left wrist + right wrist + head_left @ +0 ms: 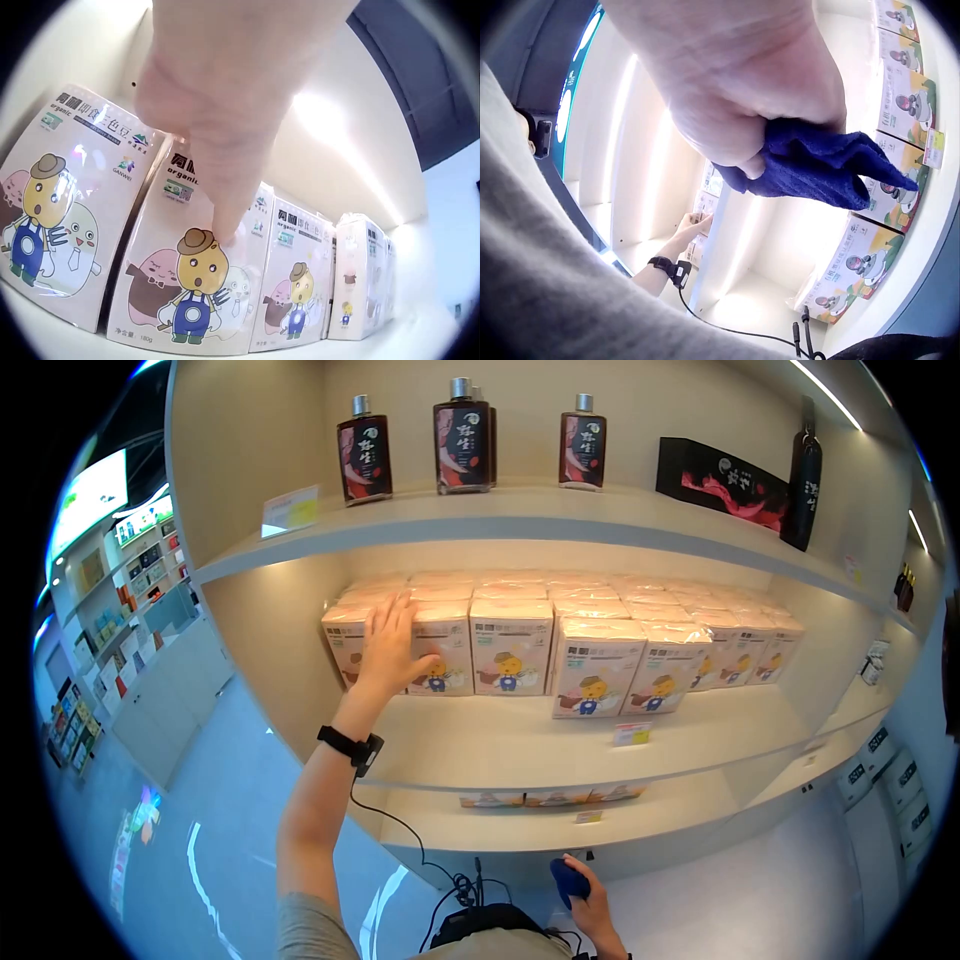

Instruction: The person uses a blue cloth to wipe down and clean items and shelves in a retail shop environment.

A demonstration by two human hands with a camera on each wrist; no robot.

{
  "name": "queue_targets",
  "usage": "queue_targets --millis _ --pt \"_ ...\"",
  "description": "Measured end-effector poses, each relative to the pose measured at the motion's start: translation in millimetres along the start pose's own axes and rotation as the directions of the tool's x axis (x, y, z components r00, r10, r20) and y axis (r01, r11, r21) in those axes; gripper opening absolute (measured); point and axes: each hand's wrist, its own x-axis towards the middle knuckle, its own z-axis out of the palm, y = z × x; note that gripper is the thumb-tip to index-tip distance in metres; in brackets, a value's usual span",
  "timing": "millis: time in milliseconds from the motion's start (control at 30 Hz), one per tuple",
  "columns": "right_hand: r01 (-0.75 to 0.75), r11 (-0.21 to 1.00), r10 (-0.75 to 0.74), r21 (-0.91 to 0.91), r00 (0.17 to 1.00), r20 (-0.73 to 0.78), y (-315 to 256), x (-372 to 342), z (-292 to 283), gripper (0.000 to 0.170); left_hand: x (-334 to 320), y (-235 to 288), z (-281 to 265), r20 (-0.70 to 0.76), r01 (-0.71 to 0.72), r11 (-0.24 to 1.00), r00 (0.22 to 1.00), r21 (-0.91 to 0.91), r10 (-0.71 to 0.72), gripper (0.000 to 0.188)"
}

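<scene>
My left hand [386, 648] reaches onto the middle shelf, at the left end of a stock of pale pink boxes [508, 650] printed with a cartoon figure in blue overalls. Its fingers extend over the front and top edge of the boxes, and the thumb points to the right. In the left wrist view, the thumb lies against the face of one box [196, 300]; the other fingers are hidden. Low in front of the shelves, my right hand [592, 908] grips a bunched dark blue cloth [817, 166], which sticks out past the fingers.
Dark bottles [364, 458] and a black box [722, 485] stand on the upper shelf [500, 532]. A price card [631, 734] sits at the middle shelf's front edge. More boxes [855, 259] line the lower shelf. Black cables [465, 890] hang by my waist.
</scene>
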Motion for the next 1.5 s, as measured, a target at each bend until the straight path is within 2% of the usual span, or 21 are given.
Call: queue_targets --millis 233,300,333,500,600,633,700,733,767,833,867,967,1033,1100,1167,1233,1300,1367,1400,1433,1500 --pt "-0.006 1.000 0.006 -0.026 1.000 0.000 5 -1 -5 0.060 -7 4 -23 -0.087 -0.044 0.999 0.995 -0.001 0.044 0.072" --pt "-0.009 1.000 0.009 -0.028 1.000 -0.005 7 0 -5 0.059 -12 4 -37 0.047 -0.107 0.994 0.993 0.002 0.107 0.073" --pt "-0.008 0.999 0.008 -0.033 1.000 -0.006 9 1 -5 0.059 -18 16 -49 -0.018 -0.040 0.982 0.999 -0.182 0.037 0.069" --pt "-0.024 0.998 0.027 0.061 0.998 -0.054 12 14 -2 0.053 -65 17 -65 -0.044 -0.150 0.930 0.989 -0.334 0.144 0.081" --pt "0.049 0.993 -0.038 0.107 0.994 -0.103 -3 31 3 0.046 -94 31 -70 -0.088 0.052 0.626 0.978 -0.778 -0.190 0.090" --pt "0.067 0.990 -0.054 0.124 0.992 -0.110 -12 37 7 0.045 -97 39 -67 -0.080 0.062 0.625 0.977 -0.779 -0.196 0.090" --pt "0.137 0.969 -0.111 0.203 0.985 -0.135 -32 51 19 0.041 -103 48 -61 -0.030 0.096 0.349 0.941 -0.932 -0.338 0.083" --pt "0.165 0.971 -0.148 0.175 0.983 -0.105 -46 58 21 0.041 -115 31 -40 0.136 0.219 0.333 0.957 -0.917 -0.256 0.080" --pt "0.162 0.971 -0.147 0.173 0.984 -0.098 -55 64 27 0.041 -122 31 -40 0.136 0.223 0.332 0.955 -0.917 -0.263 0.080" --pt "0.354 0.928 -0.340 0.120 0.933 -0.119 -74 79 41 0.041 -127 42 -37 0.305 0.389 0.138 0.859 -0.911 -0.412 0.063" --pt "0.467 0.884 -0.461 0.016 0.878 -0.129 -90 87 49 0.042 -131 52 -35 0.106 0.231 0.245 0.894 -0.942 -0.436 0.048" --pt "0.677 0.663 -0.741 -0.318 0.655 -0.151 -128 102 87 0.050 -153 76 -41 0.184 0.294 0.108 0.803 -0.950 -0.567 0.044" --pt "0.729 0.504 -0.827 -0.463 0.561 -0.016 -139 105 116 0.049 -173 92 -47 0.258 0.346 0.061 0.795 -0.936 -0.550 0.043" --pt "0.726 0.158 -0.839 -0.669 0.456 0.298 -128 104 145 0.048 -188 105 -51 0.220 0.239 -0.041 0.793 -0.970 -0.568 0.049" --pt "0.737 0.215 -0.811 -0.641 0.500 0.304 -136 105 149 0.048 -203 102 -52 0.287 0.300 -0.069 0.784 -0.952 -0.551 0.056" --pt "0.689 0.394 -0.791 -0.609 0.591 0.157 -153 115 145 0.052 -204 103 -56 0.201 0.136 -0.155 0.787 -0.979 -0.583 0.057" --pt "0.651 0.578 -0.751 -0.493 0.660 -0.010 -172 123 151 0.059 -206 100 -61 0.209 0.178 -0.111 0.821 -0.978 -0.531 0.055" --pt "0.653 0.484 -0.691 -0.583 0.694 0.202 -183 99 164 0.056 -214 99 -56 0.274 0.212 -0.175 0.774 -0.961 -0.570 0.054" --pt "0.714 0.389 -0.723 -0.582 0.628 0.288 -171 87 175 0.053 -226 90 -51 0.387 0.259 -0.298 0.741 -0.919 -0.549 0.054" --pt "0.764 0.298 -0.740 -0.573 0.564 0.367 -161 77 184 0.050 -237 82 -46 0.457 0.144 -0.591 0.783 -0.794 -0.423 0.055" --pt "0.752 0.265 -0.747 -0.604 0.556 0.365 -176 86 169 0.054 -230 85 -68 0.300 0.252 -0.164 0.842 -0.954 -0.449 0.056"
